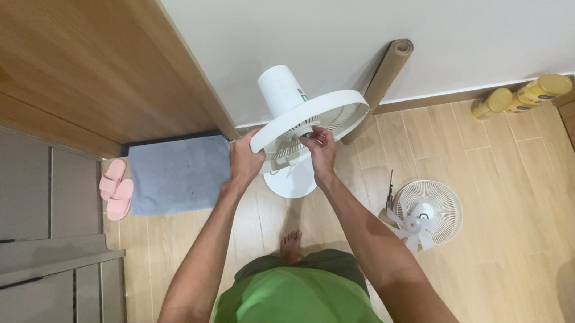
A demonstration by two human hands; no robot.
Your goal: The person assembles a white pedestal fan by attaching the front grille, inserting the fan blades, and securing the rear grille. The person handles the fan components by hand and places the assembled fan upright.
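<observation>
item: white fan (310, 124), on the floor by the wall. i judge it light, stiff plastic, its thin ribs fragile. left hand (244, 160) grips the fan's rim, the safest hold; right hand (320, 147) pinches at its centre. loose grille (427, 211) lies right of the fan.

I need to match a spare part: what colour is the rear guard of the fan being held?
White, like the rest of the fan; the head view shows it, with the left hand gripping its rim.
</observation>
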